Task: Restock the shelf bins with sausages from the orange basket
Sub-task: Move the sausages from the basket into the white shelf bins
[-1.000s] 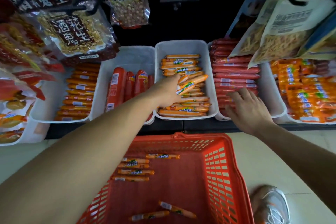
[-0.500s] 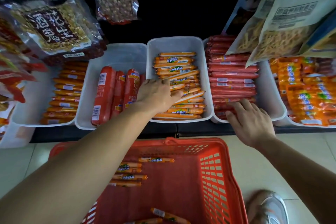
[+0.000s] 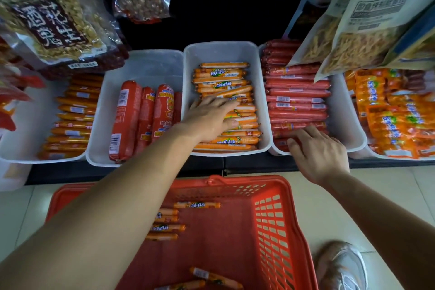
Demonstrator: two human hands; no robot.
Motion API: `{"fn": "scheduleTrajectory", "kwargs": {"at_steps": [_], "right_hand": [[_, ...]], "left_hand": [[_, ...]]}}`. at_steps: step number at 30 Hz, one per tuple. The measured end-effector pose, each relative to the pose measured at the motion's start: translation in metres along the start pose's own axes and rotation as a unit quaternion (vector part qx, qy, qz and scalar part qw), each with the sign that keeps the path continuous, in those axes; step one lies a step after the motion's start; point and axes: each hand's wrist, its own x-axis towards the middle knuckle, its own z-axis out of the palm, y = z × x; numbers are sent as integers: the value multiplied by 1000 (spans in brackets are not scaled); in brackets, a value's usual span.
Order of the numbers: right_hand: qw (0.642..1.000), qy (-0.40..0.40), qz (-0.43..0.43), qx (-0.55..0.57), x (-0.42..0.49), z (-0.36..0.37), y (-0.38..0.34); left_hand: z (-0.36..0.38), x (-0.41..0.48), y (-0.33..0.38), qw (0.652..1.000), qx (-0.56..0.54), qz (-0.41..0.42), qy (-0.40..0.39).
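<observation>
Your left hand (image 3: 211,117) lies flat, fingers spread and gripping nothing, pressing on the orange sausages (image 3: 226,92) in the middle white bin (image 3: 264,110). Your right hand (image 3: 317,150) rests loose and unclenched on the front lip of the next bin (image 3: 341,120), fingertips touching the red sausages (image 3: 296,99) there, holding nothing. The middle bin looks well stocked at the front, with bare space at its back wall. About 7 loose sausages (image 3: 164,227) remain in the orange basket (image 3: 270,231) below, so I judge the job mostly done, not finished. They're slim orange sticks with green-and-yellow labels and barcodes.
</observation>
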Motion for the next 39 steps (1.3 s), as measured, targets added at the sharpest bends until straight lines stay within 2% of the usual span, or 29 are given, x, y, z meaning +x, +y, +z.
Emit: {"fn": "scheduleTrajectory", "kwargs": {"at_steps": [6, 13, 17, 19, 23, 28, 31, 35, 39], "right_hand": [[1000, 10, 3, -6, 1, 2, 0], [1000, 16, 3, -12, 2, 4, -1], [1000, 15, 7, -11, 3, 5, -1], [1000, 13, 8, -10, 3, 4, 0], [1000, 13, 5, -9, 3, 4, 0], [1000, 17, 8, -14, 2, 5, -1], [1000, 16, 9, -13, 3, 5, -1], [1000, 14, 9, -15, 3, 4, -2], [1000, 13, 10, -19, 4, 5, -2]], "left_hand": [[-7, -1, 8, 999, -35, -12, -33], [10, 10, 12, 992, 87, -46, 79], [7, 28, 1, 992, 57, -93, 65], [5, 31, -2, 995, 36, -73, 63], [7, 15, -1, 994, 61, -12, 95], [25, 4, 9, 988, 82, -35, 125], [25, 16, 0, 990, 77, -26, 111], [6, 35, -15, 988, 100, -66, 99], [15, 10, 12, 996, 52, 0, 66]]}}
